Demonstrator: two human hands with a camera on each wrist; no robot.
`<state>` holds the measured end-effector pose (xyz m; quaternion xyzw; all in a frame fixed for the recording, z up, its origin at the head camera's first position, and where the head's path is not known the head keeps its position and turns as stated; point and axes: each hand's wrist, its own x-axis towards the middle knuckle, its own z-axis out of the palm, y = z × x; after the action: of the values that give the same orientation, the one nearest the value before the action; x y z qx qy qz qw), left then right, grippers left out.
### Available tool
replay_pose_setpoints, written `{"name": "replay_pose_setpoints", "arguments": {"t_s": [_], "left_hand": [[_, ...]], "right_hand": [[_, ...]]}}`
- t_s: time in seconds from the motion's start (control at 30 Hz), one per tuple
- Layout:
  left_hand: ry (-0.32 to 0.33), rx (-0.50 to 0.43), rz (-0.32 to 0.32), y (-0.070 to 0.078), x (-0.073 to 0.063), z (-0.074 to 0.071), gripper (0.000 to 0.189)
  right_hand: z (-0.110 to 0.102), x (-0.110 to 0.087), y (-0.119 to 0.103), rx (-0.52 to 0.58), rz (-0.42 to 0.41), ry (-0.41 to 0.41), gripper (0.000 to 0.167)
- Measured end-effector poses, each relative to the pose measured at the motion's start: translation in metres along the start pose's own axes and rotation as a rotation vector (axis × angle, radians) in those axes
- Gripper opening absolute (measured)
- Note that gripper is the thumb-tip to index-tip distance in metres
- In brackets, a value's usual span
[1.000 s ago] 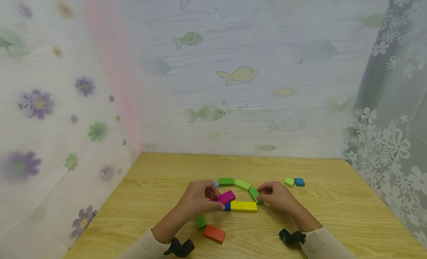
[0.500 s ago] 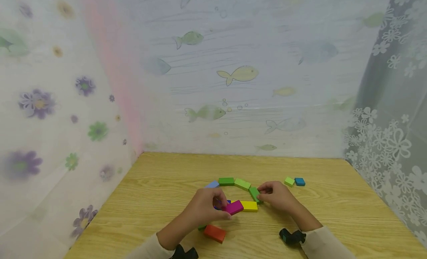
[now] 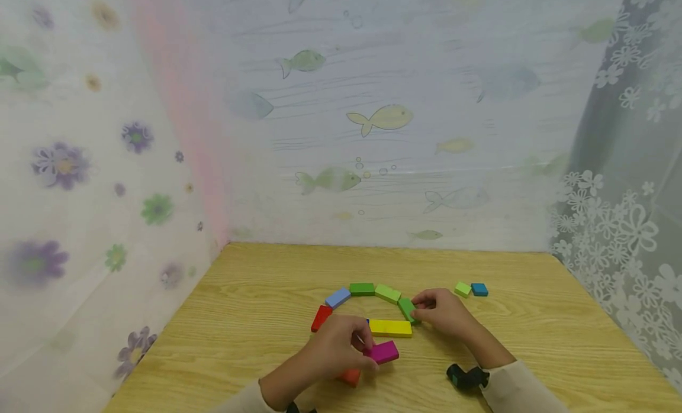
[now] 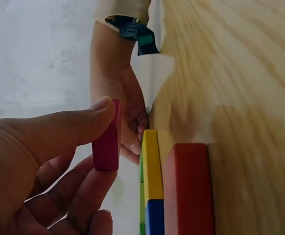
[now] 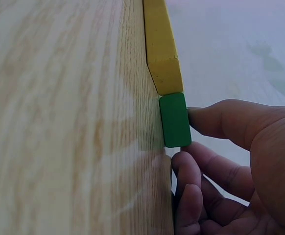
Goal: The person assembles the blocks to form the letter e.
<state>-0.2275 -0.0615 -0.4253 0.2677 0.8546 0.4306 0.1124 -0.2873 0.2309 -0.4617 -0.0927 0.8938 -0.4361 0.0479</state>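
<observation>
Between the thumb and fingers of my left hand (image 3: 338, 349) is a magenta block (image 3: 385, 352), held above the table in front of a yellow block (image 3: 391, 328). My right hand (image 3: 446, 313) pinches a green block (image 3: 407, 310), the right end of a curved row on the table. In the right wrist view this green block (image 5: 176, 120) touches the end of the yellow block (image 5: 164, 54). A dark blue block (image 4: 154, 217) adjoins the yellow one in the left wrist view. An orange-red block (image 3: 350, 376) lies partly hidden beneath my left hand.
Leftward along the curve come a light green block (image 3: 388, 293), a second green block (image 3: 362, 289), a light blue block (image 3: 338, 298) and a red block (image 3: 321, 318). A lime block (image 3: 463, 289) and a blue block (image 3: 479, 289) lie behind my right hand on the wooden table (image 3: 256, 277).
My left hand has carried the magenta block right and toward me, uncovering the light blue block, the red block and more of the yellow one. My right hand has stayed at the green block.
</observation>
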Motion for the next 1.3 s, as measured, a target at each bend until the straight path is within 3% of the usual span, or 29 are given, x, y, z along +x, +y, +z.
{"name": "replay_pose_setpoints", "arguments": {"t_s": [0.3, 0.43, 0.57, 0.77, 1.3], "left_hand": [[-0.057, 0.072, -0.054, 0.001, -0.005, 0.009, 0.030], [-0.074, 0.058, -0.071, -0.001, -0.005, 0.013, 0.029], [-0.085, 0.029, -0.052, -0.004, -0.006, 0.015, 0.030], [-0.096, 0.074, -0.003, -0.009, -0.007, 0.017, 0.031], [-0.131, 0.048, -0.005, -0.016, -0.006, 0.019, 0.030]], "right_hand": [[0.001, 0.000, 0.001, 0.000, 0.005, 0.010, 0.030], [0.001, 0.003, 0.004, -0.003, 0.015, 0.014, 0.028], [0.000, 0.004, 0.005, -0.009, 0.016, 0.016, 0.028], [0.000, 0.002, 0.002, -0.008, 0.000, 0.005, 0.030], [0.001, 0.002, 0.002, -0.019, -0.005, 0.008, 0.030]]}}
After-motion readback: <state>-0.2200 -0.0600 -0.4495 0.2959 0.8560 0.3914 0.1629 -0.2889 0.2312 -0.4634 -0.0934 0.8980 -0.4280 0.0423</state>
